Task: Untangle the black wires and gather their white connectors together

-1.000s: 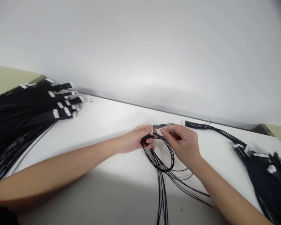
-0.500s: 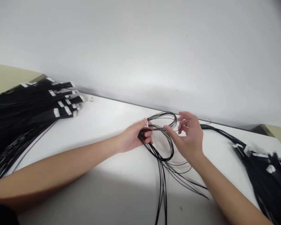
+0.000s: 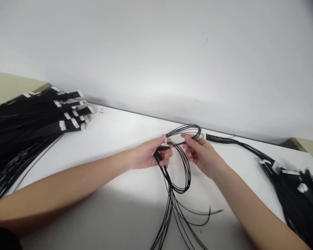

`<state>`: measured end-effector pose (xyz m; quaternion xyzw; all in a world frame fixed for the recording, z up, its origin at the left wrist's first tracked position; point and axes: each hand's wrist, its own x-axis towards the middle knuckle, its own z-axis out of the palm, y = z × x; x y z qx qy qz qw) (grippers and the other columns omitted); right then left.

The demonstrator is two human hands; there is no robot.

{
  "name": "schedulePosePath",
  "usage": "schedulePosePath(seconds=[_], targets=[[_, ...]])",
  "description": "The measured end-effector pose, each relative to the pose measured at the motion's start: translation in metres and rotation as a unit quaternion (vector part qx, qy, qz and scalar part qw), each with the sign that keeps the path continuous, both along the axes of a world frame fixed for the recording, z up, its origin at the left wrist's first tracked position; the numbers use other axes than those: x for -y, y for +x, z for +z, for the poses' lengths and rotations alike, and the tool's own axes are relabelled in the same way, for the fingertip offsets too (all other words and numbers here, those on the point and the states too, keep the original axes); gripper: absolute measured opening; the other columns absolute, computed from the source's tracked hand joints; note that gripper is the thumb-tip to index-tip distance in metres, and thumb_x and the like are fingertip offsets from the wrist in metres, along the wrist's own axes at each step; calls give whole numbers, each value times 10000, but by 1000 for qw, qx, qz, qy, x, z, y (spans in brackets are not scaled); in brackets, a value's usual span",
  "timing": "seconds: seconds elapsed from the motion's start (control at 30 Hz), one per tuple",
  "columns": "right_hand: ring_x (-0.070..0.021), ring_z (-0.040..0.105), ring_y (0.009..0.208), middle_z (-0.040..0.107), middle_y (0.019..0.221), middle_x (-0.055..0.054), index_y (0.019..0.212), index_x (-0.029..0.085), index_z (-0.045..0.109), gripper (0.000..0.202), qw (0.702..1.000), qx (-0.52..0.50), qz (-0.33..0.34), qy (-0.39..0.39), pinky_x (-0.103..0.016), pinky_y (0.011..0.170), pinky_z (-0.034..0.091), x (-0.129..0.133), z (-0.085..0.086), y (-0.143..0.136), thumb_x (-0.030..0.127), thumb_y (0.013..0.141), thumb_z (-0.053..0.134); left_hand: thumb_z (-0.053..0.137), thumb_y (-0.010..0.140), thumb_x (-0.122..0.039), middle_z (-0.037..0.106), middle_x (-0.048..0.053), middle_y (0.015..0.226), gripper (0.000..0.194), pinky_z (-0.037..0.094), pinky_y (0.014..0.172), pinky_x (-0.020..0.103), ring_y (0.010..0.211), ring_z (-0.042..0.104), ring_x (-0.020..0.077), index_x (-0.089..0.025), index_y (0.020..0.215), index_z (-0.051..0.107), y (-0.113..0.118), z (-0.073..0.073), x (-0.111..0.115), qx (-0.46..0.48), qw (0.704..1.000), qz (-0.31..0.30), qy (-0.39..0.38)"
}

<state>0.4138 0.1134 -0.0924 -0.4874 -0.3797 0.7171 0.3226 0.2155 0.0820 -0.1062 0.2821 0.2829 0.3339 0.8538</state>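
A looped bundle of thin black cables hangs over the middle of the white table. My left hand is closed around its gathered part, where a small white label or band shows by the thumb. Two loops bulge out to the right of that grip, one above the other. Pinched between the thumb and fingers of my right hand is part of the upper loop. Below, the loose cable ends fan out toward the table's near side, a few curling right.
On the left lies a large pile of black cable bundles with white end tags. A second tagged pile is at the right, and one bundle stretches from it toward the centre. A pale wall rises behind the table.
My right hand has moved left and closed on the upper loop, having been spread apart beside it. The lower loop hangs lower, and the loose ends have swung left.
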Motion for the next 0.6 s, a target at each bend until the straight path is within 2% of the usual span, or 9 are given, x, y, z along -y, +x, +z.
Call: schedulePosePath(seconds=[0.1,0.2,0.33,0.43,0.5,0.6], targets=[[-67,535,564,607,755,32,1012,207,548,457,1000,-18,24,-1,-193,539,422,6,0,-5,354,666,808,353,949,-494,513,-1,637,368,434,641,261,584,525,116,-184,853,525,2,-2,-1,19,999,45,-7],[-93,547,641,603,796,6,945,180,553,385,995,43,70,52,-223,602,444,15,1,-11,343,684,785,377,947,-475,545,22,652,372,463,696,269,661,559,130,-164,838,550,3,-5,-1,43,997,68,-8],[-94,471,555,552,630,23,805,176,536,301,972,169,116,117,-207,496,357,25,2,-16,379,719,740,396,950,-439,591,36,718,346,490,752,299,700,580,128,-153,854,565,4,-7,0,76,993,88,-5],[-77,381,491,482,555,50,770,186,521,271,959,192,132,163,-195,438,278,28,2,-16,389,754,700,398,953,-432,605,44,732,339,486,744,268,728,581,120,-150,869,568,5,-6,1,66,992,103,12],[-79,384,499,486,580,44,775,188,533,250,950,199,145,191,-199,443,289,29,2,-16,403,786,660,405,950,-437,613,48,737,340,485,750,263,741,584,122,-150,877,572,5,-7,2,60,992,111,28],[-104,472,584,562,690,12,825,189,587,204,937,219,156,223,-218,505,363,30,5,-15,388,806,629,408,945,-452,639,67,799,343,487,781,292,784,602,142,-156,892,573,5,-8,3,54,991,112,43]])
